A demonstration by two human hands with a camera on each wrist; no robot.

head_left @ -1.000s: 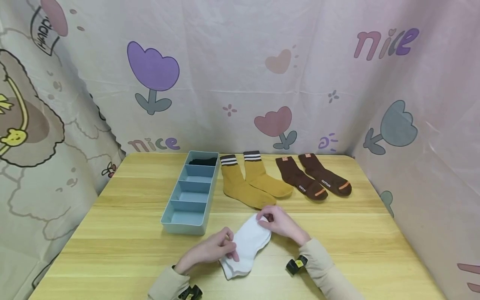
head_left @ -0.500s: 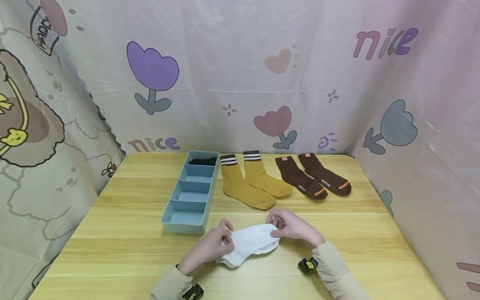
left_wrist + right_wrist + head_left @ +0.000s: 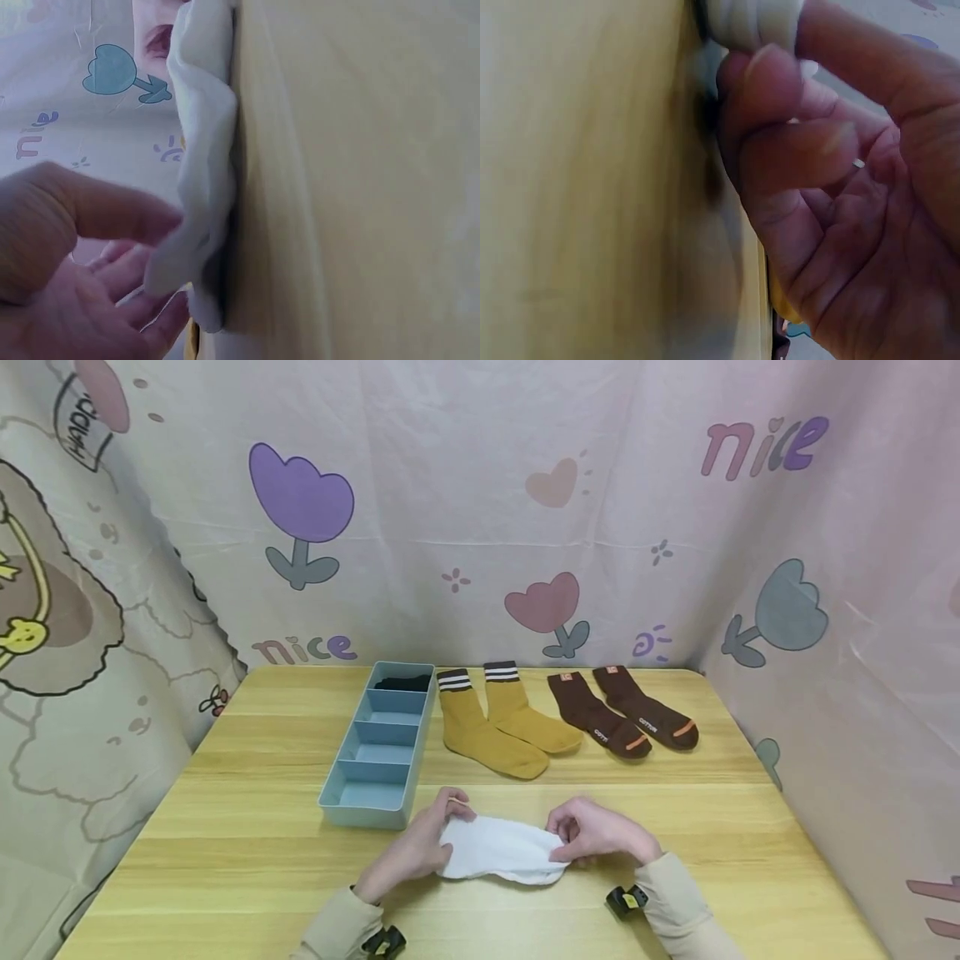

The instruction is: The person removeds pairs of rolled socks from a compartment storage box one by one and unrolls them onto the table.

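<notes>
A pair of white socks (image 3: 502, 850) lies crosswise near the front of the table, one layered on the other. At their left end, my left hand (image 3: 422, 843) holds the fabric between thumb and fingers. The left wrist view shows the thumb against the white cloth (image 3: 206, 150), with the other fingers partly behind it. My right hand (image 3: 600, 832) pinches the opposite end. Its fingers are curled in the right wrist view, where only a bit of white fabric (image 3: 761, 22) shows at the top.
A blue-grey divided box (image 3: 369, 817) stands to the left, with black socks (image 3: 402, 683) in its far compartment. Mustard socks (image 3: 480, 739) with striped cuffs lie behind my hands. Dark brown socks (image 3: 588, 714) lie further right. Printed curtains (image 3: 420, 502) border the wooden table (image 3: 247, 827).
The white socks have turned from a slant to lying nearly level across the table. My right hand has moved nearer and rightward with its end; my left hand has shifted slightly away and leftward.
</notes>
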